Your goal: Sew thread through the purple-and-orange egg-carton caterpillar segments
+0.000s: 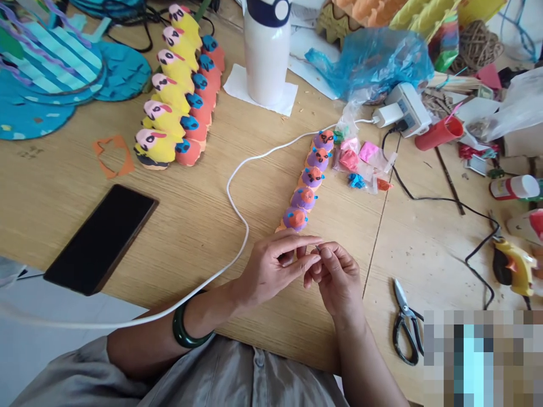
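My left hand [271, 263] and my right hand [337, 277] meet near the table's front edge. A tiny dark piece [318, 249] sits between their fingertips, pinched by the right thumb and finger and touching the left fingertips. The left thumb and forefinger are brought close together around it. Just beyond my hands lies a strip of purple bumps [313, 177] with orange tops and blue bits; the farther bumps carry dark marks, while the nearest two show none. My left hand hides the strip's near end.
A black phone [102, 237] lies at left, past a white cable [231, 192]. Yellow and orange bump strips [172, 102] and a white bottle [268, 56] stand behind. Clay packets [350, 160] lie beside the purple strip. Scissors [407, 322] and a yellow glue gun [515, 263] are at right.
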### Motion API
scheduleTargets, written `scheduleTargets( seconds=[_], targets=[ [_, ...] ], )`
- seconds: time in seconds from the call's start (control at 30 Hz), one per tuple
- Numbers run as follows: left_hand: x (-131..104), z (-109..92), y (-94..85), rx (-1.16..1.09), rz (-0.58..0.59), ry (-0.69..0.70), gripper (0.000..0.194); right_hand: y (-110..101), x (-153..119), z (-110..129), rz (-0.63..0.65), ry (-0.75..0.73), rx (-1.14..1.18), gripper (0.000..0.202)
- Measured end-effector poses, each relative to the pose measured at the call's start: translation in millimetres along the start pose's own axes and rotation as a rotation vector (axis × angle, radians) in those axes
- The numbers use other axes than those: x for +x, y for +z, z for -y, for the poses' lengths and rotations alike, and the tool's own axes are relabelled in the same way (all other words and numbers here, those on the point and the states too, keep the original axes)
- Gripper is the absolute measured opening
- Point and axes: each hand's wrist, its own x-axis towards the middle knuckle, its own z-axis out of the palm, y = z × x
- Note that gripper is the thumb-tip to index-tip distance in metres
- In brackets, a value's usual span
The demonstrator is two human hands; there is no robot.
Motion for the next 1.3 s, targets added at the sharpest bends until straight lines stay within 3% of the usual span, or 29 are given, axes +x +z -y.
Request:
scheduleTargets(
  seconds=[0.5,0.73,1.0,1.3],
  targets=[
    [-0.3,-3.8,-2.2,0.009,-0.034,-0.05,0.012,0.2,-0.6,-0.7,0.031,0.015,-0.043,0.024],
    [0.7,-4.0,-2.2,0.006,0.002,-0.058,0.023,0.7,0.6,0.4,-0.012,-0.002,-0.042,0.025],
    [-0.1,-2.6,-2.3,0.032,-0.025,-0.026,0.01,0.3,-1.2,-0.4,0.018,0.021,-0.065,0.027],
    [0.2,-2.8,-1.5,-0.001,-0.003,-0.059,0.02,0.4,1.5,0.0,-0.018,0.003,-0.032,0.027]
  ],
)
